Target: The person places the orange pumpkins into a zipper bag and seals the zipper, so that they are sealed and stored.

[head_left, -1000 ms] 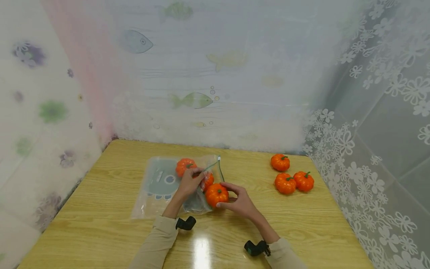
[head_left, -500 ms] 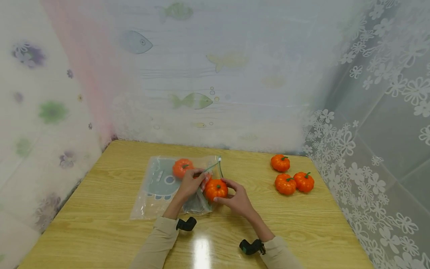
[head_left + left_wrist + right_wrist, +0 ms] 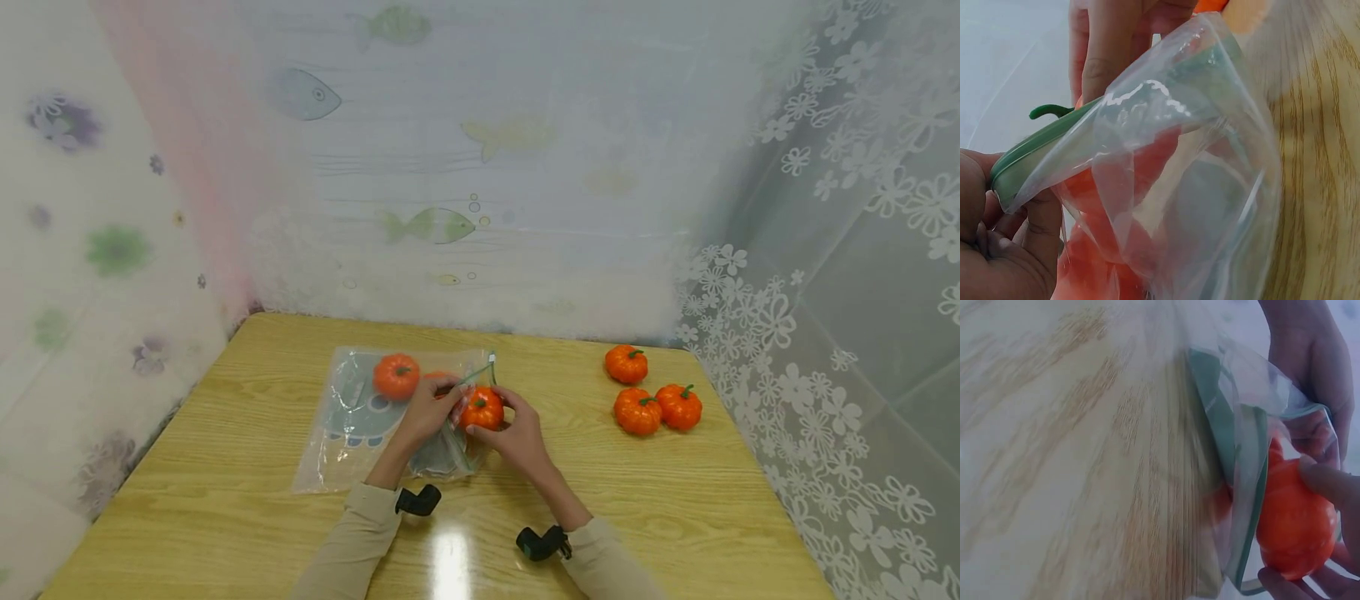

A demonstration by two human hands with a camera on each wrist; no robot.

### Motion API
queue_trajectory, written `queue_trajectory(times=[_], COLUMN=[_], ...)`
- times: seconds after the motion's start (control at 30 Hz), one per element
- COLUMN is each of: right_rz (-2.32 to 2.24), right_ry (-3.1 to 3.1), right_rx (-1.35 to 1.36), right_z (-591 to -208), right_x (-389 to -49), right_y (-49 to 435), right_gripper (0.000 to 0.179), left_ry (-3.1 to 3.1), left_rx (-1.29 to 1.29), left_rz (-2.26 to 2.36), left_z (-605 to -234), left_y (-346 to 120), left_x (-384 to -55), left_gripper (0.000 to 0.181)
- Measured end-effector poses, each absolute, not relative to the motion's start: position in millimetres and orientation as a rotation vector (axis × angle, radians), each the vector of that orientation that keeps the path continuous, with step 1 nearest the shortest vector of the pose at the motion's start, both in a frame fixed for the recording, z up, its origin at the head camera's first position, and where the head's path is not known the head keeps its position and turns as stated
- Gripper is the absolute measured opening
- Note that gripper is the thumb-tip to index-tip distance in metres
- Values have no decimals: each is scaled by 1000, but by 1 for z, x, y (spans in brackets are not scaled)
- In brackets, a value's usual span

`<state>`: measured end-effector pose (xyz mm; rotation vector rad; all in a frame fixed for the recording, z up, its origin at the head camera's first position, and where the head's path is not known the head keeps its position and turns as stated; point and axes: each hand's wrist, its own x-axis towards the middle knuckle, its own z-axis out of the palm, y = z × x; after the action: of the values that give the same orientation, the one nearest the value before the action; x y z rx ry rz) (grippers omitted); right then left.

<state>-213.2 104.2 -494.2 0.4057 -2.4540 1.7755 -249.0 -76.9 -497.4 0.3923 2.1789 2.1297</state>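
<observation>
A clear zip bag [image 3: 318,468] with a grey-blue printed patch lies flat on the table. My left hand [image 3: 426,415] pinches the green-edged rim [image 3: 1041,142] of its mouth and holds it up. One small orange pumpkin [image 3: 396,377] shows through the plastic, and another, beside it, is partly hidden behind my left fingers. My right hand [image 3: 521,435] grips a third pumpkin [image 3: 482,409] between thumb and fingers at the mouth. In the right wrist view this pumpkin [image 3: 1294,519] sits inside the open rim.
Three more pumpkins stand at the table's right: one at the back [image 3: 626,365], two touching in front, the left one [image 3: 637,412] and the right one [image 3: 679,407]. Patterned curtains [image 3: 480,167] enclose the back and sides of the wooden table [image 3: 225,517].
My right hand has moved left and slightly away from me, carrying its pumpkin into the bag's mouth. The pumpkin deeper inside has shifted left. My left hand has stayed nearly still.
</observation>
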Motion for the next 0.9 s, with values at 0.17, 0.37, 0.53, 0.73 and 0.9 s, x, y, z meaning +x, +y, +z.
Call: queue_trajectory(times=[0.17, 0.37, 0.53, 0.73, 0.9], right_rz=[1759, 1879, 1891, 1848, 1833], right_ry=[-2496, -2511, -2501, -2474, -2473], right_rx=[402, 475, 461, 415, 404], right_z=[-505, -512, -513, -511, -509], right_x=[-218, -224, -226, -228, -228], right_y=[103, 111, 113, 108, 106], right_gripper=[71, 70, 68, 69, 67], left_ry=[2203, 2228, 2235, 2203, 2183], left_rx=[380, 293, 277, 280, 255], left_rz=[2122, 2147, 2141, 2161, 2180], left_z=[-499, -497, -495, -495, -496], left_y=[-77, -77, -78, -78, -80], left_x=[-249, -249, -248, -248, -250], left_gripper=[25, 23, 23, 25, 26])
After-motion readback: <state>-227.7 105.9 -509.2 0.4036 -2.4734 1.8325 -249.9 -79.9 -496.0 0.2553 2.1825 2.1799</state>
